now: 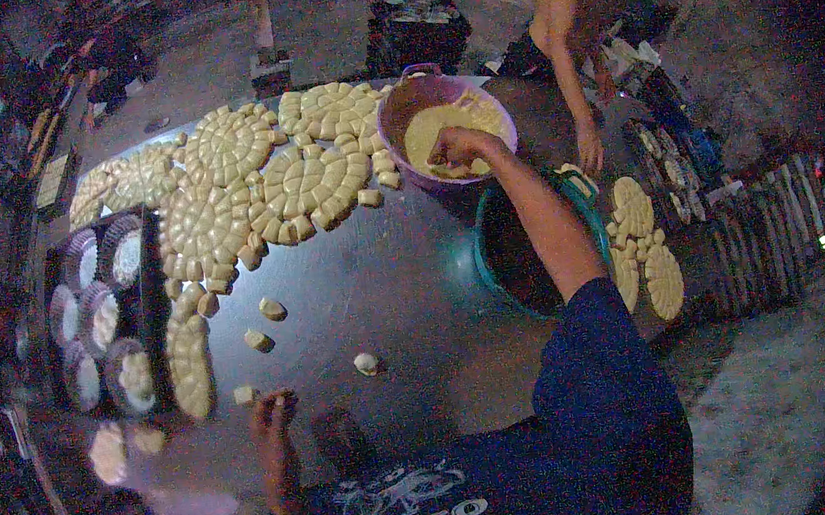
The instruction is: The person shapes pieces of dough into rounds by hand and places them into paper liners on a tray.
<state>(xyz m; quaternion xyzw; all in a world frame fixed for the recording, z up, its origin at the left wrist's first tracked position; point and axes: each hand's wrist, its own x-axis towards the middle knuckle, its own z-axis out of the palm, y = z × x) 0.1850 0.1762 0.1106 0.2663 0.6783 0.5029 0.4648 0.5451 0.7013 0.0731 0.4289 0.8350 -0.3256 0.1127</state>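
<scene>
My right hand (458, 149) reaches into a purple tub (400, 153) of pale yellow, crumbly-looking mixture (424, 128). Its fingers are curled closed over the mixture; what they hold is hidden. Low over the near left of the metal table, my left hand (273, 413) is loosely open, fingers bent, with nothing seen in it. A small dough piece (245, 395) lies beside its fingertips. Farther in are more loose dough pieces, one (368, 365) to the right and others (258, 340) ahead. Large scored dough rounds (314, 182), divided into small pieces, cover the table's far left.
A black tray (55, 285) with several round paper-lined cups stands at the left. Beside the purple tub is a teal bucket (481, 260), under my right forearm. A bare-armed person (568, 15) works at the far right, near more scored dough (664, 281) and a slatted rack (758, 246).
</scene>
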